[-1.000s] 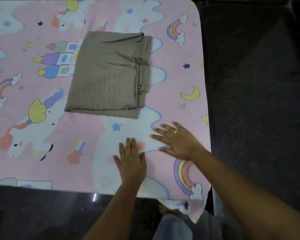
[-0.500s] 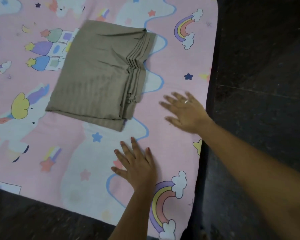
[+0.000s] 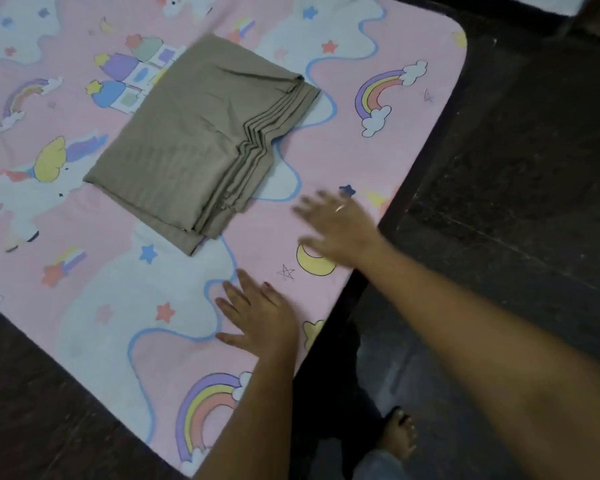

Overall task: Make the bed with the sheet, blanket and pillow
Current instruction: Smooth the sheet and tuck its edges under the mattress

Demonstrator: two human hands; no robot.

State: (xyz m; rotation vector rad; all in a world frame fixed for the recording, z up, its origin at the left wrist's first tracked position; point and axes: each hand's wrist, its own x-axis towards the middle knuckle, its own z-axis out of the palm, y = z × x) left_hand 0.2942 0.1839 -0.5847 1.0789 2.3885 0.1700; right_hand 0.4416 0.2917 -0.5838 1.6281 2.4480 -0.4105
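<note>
- Sheet (image 3: 84, 323): pink, printed with unicorns, rainbows, stars and clouds; it lies spread flat over the bed and fills most of the head view, with its rounded corners visible at the lower edge and at the upper right
- Dark floor (image 3: 32, 393): visible at the lower left, past the near edge of the sheet
- Blanket (image 3: 194, 143): plain taupe cloth, folded into a thick rectangle; it rests on top of the sheet in the upper middle of the view, set at a slant, with its stacked fold edges facing right
- Left hand (image 3: 260, 320): palm down, fingers spread and extended, flat on the sheet just below and to the right of the blanket; it grips nothing and does not touch the blanket
- Right hand (image 3: 340, 226): palm down with fingers splayed, motion-blurred, over the sheet close to the bed's right edge, beside a yellow moon print (image 3: 314, 263); it holds nothing, and contact with the sheet cannot be confirmed because of the blur. A ring (image 3: 340, 208) shows on one finger
- The two hands are apart, the right one farther up the bed than the left
- Bare foot (image 3: 397, 434): on the floor at the lower right, just beside the bed
- Pillow: none is seen in this view
</note>
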